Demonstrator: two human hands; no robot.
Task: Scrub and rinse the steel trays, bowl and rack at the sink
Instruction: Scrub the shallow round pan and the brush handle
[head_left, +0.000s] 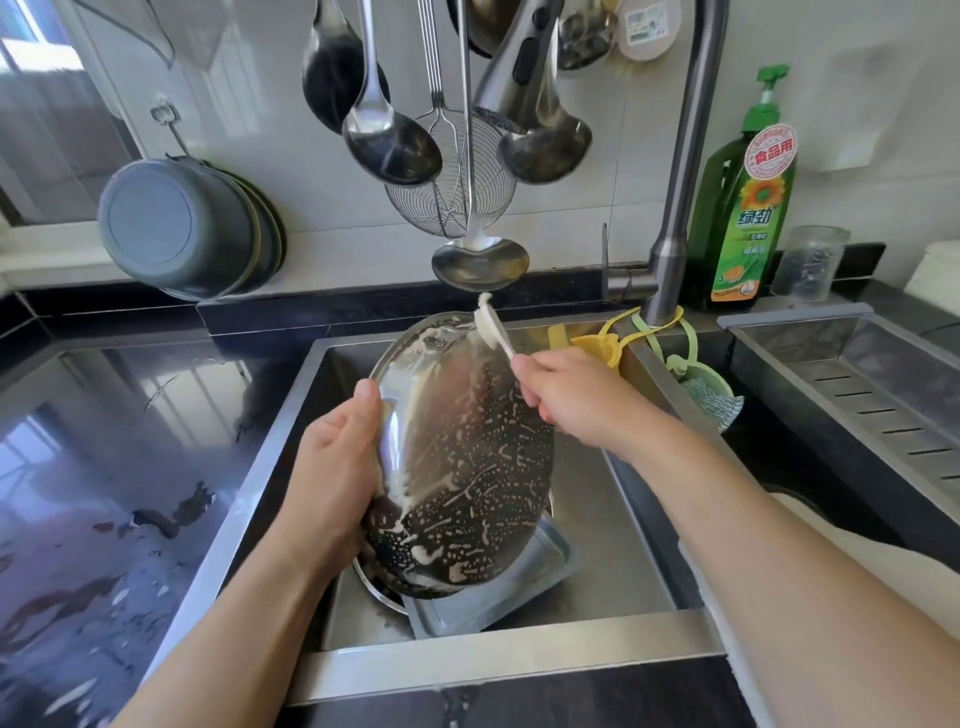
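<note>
While soapy, the stiff tray (462, 467) above the sink (644, 561) looks slippery; left hand (332, 467) clasps its rim, right hand (566, 395) grips the brush (491, 325).

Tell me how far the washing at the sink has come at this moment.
Nothing looks finished yet. In hand: the left hand holds an oval steel tray tilted over the sink, streaked with suds, while the right hand grips a white brush at its upper rim. Left: rinsing it, since the faucet runs no water, and a rectangular tray waits underneath. Bowl and rack are not identifiable.
</note>
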